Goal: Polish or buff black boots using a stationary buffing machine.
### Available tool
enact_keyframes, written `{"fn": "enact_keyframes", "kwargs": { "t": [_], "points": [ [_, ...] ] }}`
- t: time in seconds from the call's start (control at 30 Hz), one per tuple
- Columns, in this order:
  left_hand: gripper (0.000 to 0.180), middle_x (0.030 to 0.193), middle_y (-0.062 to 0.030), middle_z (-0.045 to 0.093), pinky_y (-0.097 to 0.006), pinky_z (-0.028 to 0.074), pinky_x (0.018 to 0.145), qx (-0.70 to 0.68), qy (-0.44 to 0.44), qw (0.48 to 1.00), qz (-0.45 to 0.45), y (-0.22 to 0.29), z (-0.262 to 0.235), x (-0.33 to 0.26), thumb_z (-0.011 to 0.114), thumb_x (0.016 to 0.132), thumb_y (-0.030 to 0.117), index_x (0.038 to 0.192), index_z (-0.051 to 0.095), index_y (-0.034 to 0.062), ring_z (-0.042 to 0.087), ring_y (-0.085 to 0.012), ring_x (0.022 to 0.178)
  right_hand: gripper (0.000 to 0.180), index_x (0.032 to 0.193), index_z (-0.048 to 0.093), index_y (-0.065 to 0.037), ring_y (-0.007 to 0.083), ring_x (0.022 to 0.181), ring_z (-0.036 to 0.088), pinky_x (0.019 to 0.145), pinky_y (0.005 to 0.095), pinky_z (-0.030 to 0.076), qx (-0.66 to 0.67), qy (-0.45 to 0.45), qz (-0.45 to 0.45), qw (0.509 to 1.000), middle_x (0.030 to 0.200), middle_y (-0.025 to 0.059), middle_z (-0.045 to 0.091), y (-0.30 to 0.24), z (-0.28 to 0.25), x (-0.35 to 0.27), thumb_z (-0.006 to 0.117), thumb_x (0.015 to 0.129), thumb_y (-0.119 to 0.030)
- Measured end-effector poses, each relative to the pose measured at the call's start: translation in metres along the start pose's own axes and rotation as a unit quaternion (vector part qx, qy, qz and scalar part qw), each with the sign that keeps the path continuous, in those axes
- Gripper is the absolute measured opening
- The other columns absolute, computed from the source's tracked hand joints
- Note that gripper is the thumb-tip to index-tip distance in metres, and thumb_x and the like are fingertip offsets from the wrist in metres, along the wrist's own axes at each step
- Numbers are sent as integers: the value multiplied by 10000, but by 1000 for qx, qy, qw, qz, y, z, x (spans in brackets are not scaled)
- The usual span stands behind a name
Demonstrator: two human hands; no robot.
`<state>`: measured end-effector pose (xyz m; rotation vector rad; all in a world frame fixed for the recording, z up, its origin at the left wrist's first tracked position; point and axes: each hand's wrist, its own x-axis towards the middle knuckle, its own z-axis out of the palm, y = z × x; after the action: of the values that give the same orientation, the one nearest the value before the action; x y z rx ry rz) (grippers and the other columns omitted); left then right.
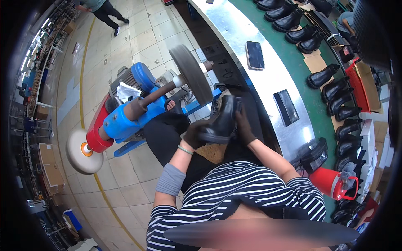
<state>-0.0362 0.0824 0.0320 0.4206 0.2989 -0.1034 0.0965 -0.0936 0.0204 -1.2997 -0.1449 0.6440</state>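
A shiny black ankle boot (224,119) is held over my lap between both hands, close to a buffing wheel. My left hand (196,133), in a dark brown glove, closes on its lower left side. My right hand (243,124), gloved alike, grips the boot's right side; some of its fingers are hidden behind the leather. The dark grey buffing wheel (190,74) stands just beyond the boot, apart from it. Its shaft runs into a blue and red polishing machine (130,119) at the left, with a pale wheel (83,151) on the other end.
A metal-topped bench (234,31) curves along my right, bearing a phone (255,55) and a black case (286,107). Past it, several black boots (321,76) line a green surface. A red jug (335,184) is by my right elbow. Another person (106,12) stands far left.
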Motion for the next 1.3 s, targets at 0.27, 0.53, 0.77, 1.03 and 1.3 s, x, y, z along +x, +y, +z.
{"fn": "enact_keyframes", "kwargs": {
  "t": [0.27,0.53,0.77,1.03,1.3],
  "points": [
    [271,1076,-155,636,-383,491,891,-158,106,980,-64,2,-7,55,535,908,190,1110,589,18,617,-306,984,588,1397,357,-75,151,1139,491,959,304,384,82,-213,268,936,1288,116,505,60,9,99,445,947,-443],
    [378,1215,-153,572,-367,475,929,94,-39,981,166,-11,-74,73,498,911,183,1246,515,6,563,-277,1106,461,1378,311,-95,328,989,601,865,415,452,-308,-355,4,883,1158,239,574,92,13,168,406,938,-197],
    [378,1146,-154,606,-343,491,905,-175,-57,980,74,0,-48,68,473,922,238,1190,540,-20,607,-252,1031,460,1340,405,-67,345,973,607,850,406,473,-533,-514,-196,643,1115,235,594,60,-3,225,448,902,-200],
    [298,943,-114,675,-366,508,846,-110,204,957,175,-26,-25,50,534,847,253,965,646,3,646,-235,861,611,1273,504,-19,204,900,618,845,326,473,157,-250,299,907,1005,114,645,8,2,155,504,892,-496],
    [225,976,-119,673,-429,497,882,-298,255,911,128,-30,-29,79,616,731,160,920,661,48,633,-298,912,702,1339,430,-30,221,1238,433,1021,340,335,35,-213,168,962,1359,123,458,70,46,182,416,902,-580]
  ]
}}
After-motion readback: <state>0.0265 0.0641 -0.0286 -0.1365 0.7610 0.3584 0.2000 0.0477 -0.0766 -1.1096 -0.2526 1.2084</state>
